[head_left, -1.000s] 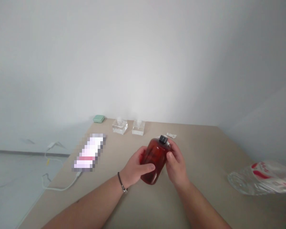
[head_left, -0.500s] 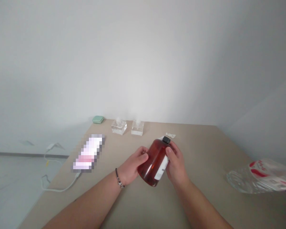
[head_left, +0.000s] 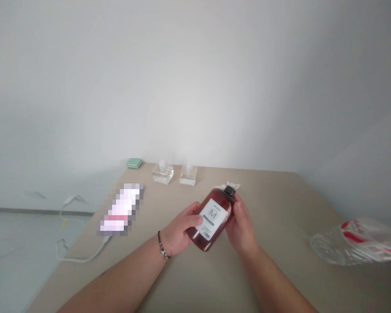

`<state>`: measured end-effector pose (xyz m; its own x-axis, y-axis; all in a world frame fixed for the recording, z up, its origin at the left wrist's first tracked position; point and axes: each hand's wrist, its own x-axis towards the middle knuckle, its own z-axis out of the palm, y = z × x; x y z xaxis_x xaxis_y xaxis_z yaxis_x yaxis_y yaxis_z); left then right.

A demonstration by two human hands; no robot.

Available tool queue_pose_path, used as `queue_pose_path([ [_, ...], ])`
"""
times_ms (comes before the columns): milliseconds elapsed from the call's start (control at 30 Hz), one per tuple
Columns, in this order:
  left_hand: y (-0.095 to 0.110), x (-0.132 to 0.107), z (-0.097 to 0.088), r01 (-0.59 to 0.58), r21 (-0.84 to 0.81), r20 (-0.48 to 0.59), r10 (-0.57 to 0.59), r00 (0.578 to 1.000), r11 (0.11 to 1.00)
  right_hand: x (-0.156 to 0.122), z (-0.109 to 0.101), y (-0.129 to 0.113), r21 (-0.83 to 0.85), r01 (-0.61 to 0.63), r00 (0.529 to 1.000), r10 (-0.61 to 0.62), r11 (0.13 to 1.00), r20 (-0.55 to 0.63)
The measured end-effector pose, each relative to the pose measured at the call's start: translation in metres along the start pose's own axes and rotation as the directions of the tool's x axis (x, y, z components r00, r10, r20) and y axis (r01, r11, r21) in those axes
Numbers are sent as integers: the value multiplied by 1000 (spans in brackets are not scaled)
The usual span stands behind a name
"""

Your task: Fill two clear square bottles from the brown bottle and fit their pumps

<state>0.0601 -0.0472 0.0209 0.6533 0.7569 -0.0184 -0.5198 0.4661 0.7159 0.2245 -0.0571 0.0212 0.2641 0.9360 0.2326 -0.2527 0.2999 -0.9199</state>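
Left-hand fingers (head_left: 193, 220) are closed on the lower flank of an amber-red translucent plastic bottle (head_left: 200, 237), tips at the edge of its white rectangular label (head_left: 212, 218). Right-hand fingers (head_left: 238, 208) grasp the opposite flank, just below the black screw cap (head_left: 230, 190). Left hand (head_left: 179, 230) and right hand (head_left: 241, 230) hold the bottle between them above a beige tabletop (head_left: 273, 204).

Long axis tilted: cap up and right, toward the far edge; base down and left. Label faces up.

Near the cap: small white packet (head_left: 233, 185). Far edge: two clear acrylic blocks (head_left: 163, 173), mint-green flat case (head_left: 134, 163). Left: pixelated rectangular item (head_left: 120, 208), white cable (head_left: 81, 260). Right: crinkled clear plastic with red print (head_left: 355, 242).
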Motion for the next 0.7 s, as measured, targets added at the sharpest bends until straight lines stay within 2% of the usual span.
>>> queue_pose_path([
  [67, 1, -1, -3, 111, -90, 103, -101, 990, 990, -1, 0, -3, 22, 3, 996, -5, 1000, 89],
  [133, 1, 0, -6, 220, -109, 185, -198, 963, 969, -1, -1, -4, 40, 5, 991, -10, 999, 133],
  [200, 0, 1, -8, 225, -67, 152, -213, 965, 972, 1, -3, -5, 32, 12, 996, -15, 999, 90],
  [267, 1, 3, -8, 96, 76, -12, -96, 995, 992, 3, -5, -5, -20, 11, 1000, -11, 1000, 13],
  [333, 1, 3, -5, -53, 302, -139, 99, 985, 952, 4, -4, -5, -100, 20, 999, -24, 995, -41],
  [400, 2, 2, 0, -138, 483, -108, 215, 971, 865, 3, -1, -5, -185, 30, 999, -36, 982, -31],
  [467, 2, 0, 5, -196, 586, -21, 257, 966, 786, 0, 2, -5, -240, 36, 999, -34, 970, 16],
  [533, 1, -3, 9, -220, 643, 9, 279, 960, 734, -3, 4, -3, -232, 31, 998, -18, 972, 57],
  [600, -1, -4, 9, -192, 608, -26, 261, 965, 770, -4, 4, 0, -169, 19, 997, -5, 985, 82],
  [700, -3, -5, 5, -87, 363, -58, 116, 992, 928, -3, 0, 4, -67, -34, 994, 41, 997, 105],
])
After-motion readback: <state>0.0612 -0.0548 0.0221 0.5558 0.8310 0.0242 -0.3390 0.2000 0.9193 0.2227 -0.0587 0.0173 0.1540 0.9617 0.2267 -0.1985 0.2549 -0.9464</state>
